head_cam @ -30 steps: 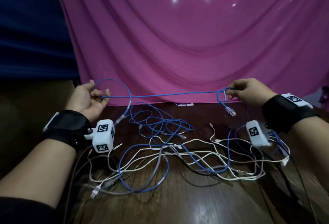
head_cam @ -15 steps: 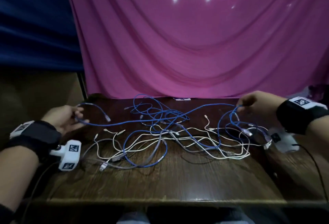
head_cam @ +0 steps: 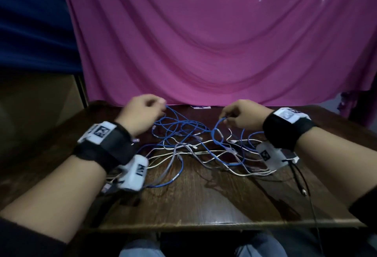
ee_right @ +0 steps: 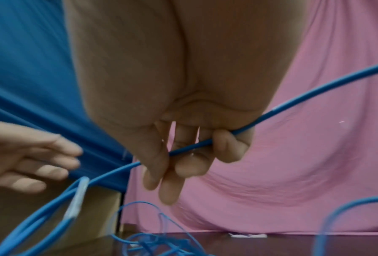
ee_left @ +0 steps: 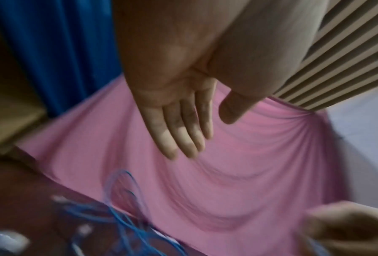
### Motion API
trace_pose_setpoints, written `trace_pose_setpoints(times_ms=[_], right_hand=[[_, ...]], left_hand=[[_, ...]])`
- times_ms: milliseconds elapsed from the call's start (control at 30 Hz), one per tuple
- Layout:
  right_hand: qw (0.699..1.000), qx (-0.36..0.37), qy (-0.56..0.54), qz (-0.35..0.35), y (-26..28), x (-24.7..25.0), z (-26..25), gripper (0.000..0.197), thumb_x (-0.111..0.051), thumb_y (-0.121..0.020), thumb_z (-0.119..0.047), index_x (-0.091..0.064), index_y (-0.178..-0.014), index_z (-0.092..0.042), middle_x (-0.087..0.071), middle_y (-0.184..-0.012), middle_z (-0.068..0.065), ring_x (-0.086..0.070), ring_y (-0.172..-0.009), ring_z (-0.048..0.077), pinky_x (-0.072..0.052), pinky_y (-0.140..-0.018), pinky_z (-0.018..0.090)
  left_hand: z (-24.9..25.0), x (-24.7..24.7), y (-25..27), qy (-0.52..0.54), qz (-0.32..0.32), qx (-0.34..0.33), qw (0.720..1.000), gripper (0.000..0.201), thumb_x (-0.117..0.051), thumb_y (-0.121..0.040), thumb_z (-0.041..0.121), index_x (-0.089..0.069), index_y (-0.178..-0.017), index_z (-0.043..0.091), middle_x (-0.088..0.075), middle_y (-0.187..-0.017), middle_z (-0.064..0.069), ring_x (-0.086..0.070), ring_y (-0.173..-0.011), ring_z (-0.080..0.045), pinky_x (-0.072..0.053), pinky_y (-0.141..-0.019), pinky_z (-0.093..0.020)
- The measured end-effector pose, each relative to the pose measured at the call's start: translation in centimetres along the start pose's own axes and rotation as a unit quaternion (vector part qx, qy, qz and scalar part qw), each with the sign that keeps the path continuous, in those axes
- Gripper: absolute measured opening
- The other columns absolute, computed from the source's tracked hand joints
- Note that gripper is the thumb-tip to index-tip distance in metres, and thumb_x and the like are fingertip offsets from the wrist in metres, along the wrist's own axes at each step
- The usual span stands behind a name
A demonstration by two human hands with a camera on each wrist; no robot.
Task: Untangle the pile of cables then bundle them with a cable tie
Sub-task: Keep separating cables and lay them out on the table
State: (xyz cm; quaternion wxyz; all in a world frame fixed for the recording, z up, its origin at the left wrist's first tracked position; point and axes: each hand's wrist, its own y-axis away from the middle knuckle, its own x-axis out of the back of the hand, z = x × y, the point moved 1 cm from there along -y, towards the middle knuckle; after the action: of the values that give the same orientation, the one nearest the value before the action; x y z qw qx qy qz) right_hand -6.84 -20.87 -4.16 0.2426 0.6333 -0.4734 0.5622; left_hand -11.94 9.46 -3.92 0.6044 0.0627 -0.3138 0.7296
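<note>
Pinching a blue cable (ee_right: 205,145) between thumb and curled fingers, your right hand (head_cam: 242,115) hangs over the 1 o'clock part of the table (head_cam: 204,205), with the cable running down from it into the heap. Your left hand (head_cam: 140,114) is over the 11 o'clock part; the wrist view shows its fingers (ee_left: 179,131) straight and together with nothing in them, while from the head view they look loosely bent just beside a blue loop, so read it as spread and empty, about to reach. Below and between both hands lies the pile of cables (head_cam: 193,146): blue ones looped toward 12 o'clock, white and grey ones crossing them toward 5 and 7 o'clock, all touching and overlapping. By that look you are early in the job: nothing is laid out apart from the rest, nothing is gathered, and no cable tie can be made out anywhere, so nearly all the sorting and the whole bundling step remain. Against the frames from a second ago, your hands have come inward and down from a wide stretch with one blue cable held taut between them; your left has let that cable go, and the slack has dropped back onto the heap in front of the pink cloth (head_cam: 204,52).
</note>
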Motion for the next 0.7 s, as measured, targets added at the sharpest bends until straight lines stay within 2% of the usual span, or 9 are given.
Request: trace_pose_setpoints(times_ms=[67,133,233,267,333,400,433,567,700], right_hand=[[0.999,0.005,-0.020,0.031,-0.1,-0.1,-1.2,0.012,-0.070,-0.089,-0.021,-0.076,-0.096,-0.030,-0.075,-0.075,-0.008,-0.067,-0.072,0.009,-0.050,-0.071,0.025],[0.996,0.015,-0.054,0.069,-0.1,0.0,-2.2,0.014,-0.069,-0.089,-0.020,-0.077,-0.095,-0.028,-0.074,-0.074,-0.007,-0.066,-0.068,0.006,-0.050,-0.067,0.025],[0.985,0.012,-0.091,0.145,-0.2,0.7,-2.5,0.011,-0.068,-0.090,-0.021,-0.075,-0.090,-0.029,-0.072,-0.069,-0.008,-0.058,-0.059,-0.003,-0.044,-0.062,0.018],[0.983,0.005,-0.099,0.157,-0.2,0.8,-2.3,0.009,-0.067,-0.091,-0.023,-0.074,-0.090,-0.029,-0.072,-0.070,-0.007,-0.060,-0.060,-0.002,-0.046,-0.064,0.021],[0.981,-0.005,-0.129,0.144,-0.3,0.6,-1.4,0.007,-0.066,-0.093,-0.026,-0.073,-0.095,-0.026,-0.074,-0.072,-0.001,-0.068,-0.068,0.014,-0.054,-0.069,0.033],[0.976,-0.009,-0.167,0.137,-0.4,-0.2,-0.9,0.008,-0.066,-0.095,-0.031,-0.070,-0.098,-0.025,-0.072,-0.074,0.006,-0.068,-0.071,0.028,-0.056,-0.074,0.044],[0.972,-0.008,-0.184,0.148,-0.6,-0.6,-0.6,0.010,-0.066,-0.095,-0.034,-0.069,-0.099,-0.026,-0.071,-0.074,0.008,-0.065,-0.069,0.027,-0.056,-0.073,0.045],[0.956,0.023,-0.227,0.183,-1.6,-2.3,-0.5,0.017,-0.068,-0.093,-0.043,-0.068,-0.106,-0.032,-0.071,-0.081,-0.003,-0.063,-0.070,0.008,-0.051,-0.072,0.029],[0.950,-0.011,-0.259,0.172,-3.7,-3.2,-0.3,0.014,-0.067,-0.096,-0.027,-0.073,-0.089,-0.017,-0.070,-0.075,0.002,-0.054,-0.067,0.006,-0.048,-0.069,0.032]], left_hand=[[2.3,-4.5,1.3,0.028,-0.122,-0.002,0.992,0.015,-0.059,-0.102,0.028,-0.071,-0.102,0.017,-0.076,-0.105,-0.010,-0.074,-0.094,-0.026,-0.060,-0.082,-0.048],[3.4,-7.7,2.0,0.029,-0.176,0.001,0.984,0.015,-0.062,-0.101,0.024,-0.069,-0.105,0.012,-0.074,-0.101,-0.014,-0.071,-0.083,-0.026,-0.061,-0.075,-0.047],[3.5,-9.6,1.7,0.165,-0.159,0.047,0.972,0.006,-0.061,-0.101,0.014,-0.061,-0.100,0.007,-0.069,-0.088,-0.015,-0.064,-0.071,-0.020,-0.055,-0.065,-0.038],[3.5,-9.5,1.2,0.210,-0.131,0.056,0.967,0.005,-0.062,-0.100,0.011,-0.060,-0.100,0.007,-0.067,-0.086,-0.014,-0.063,-0.066,-0.017,-0.053,-0.061,-0.033],[3.0,-9.2,0.0,0.254,-0.084,0.058,0.962,0.007,-0.064,-0.099,0.011,-0.061,-0.097,0.005,-0.067,-0.083,-0.012,-0.061,-0.058,-0.010,-0.050,-0.048,-0.023],[2.3,-8.8,-1.2,0.276,-0.067,0.058,0.957,0.007,-0.064,-0.099,0.013,-0.064,-0.094,0.008,-0.069,-0.086,-0.009,-0.063,-0.063,-0.007,-0.051,-0.051,-0.017],[2.0,-8.9,-1.8,0.278,-0.063,0.056,0.957,0.006,-0.065,-0.098,0.013,-0.065,-0.094,0.009,-0.070,-0.086,-0.009,-0.064,-0.067,-0.009,-0.053,-0.054,-0.018],[0.9,-10.4,-3.5,0.223,-0.059,0.033,0.972,0.012,-0.073,-0.093,0.009,-0.065,-0.093,0.001,-0.071,-0.078,-0.014,-0.064,-0.067,-0.020,-0.055,-0.061,-0.031],[-0.2,-12.0,-5.7,0.212,-0.092,0.024,0.973,0.016,-0.075,-0.091,0.010,-0.067,-0.096,-0.003,-0.073,-0.077,-0.017,-0.067,-0.067,-0.021,-0.059,-0.074,-0.044]])
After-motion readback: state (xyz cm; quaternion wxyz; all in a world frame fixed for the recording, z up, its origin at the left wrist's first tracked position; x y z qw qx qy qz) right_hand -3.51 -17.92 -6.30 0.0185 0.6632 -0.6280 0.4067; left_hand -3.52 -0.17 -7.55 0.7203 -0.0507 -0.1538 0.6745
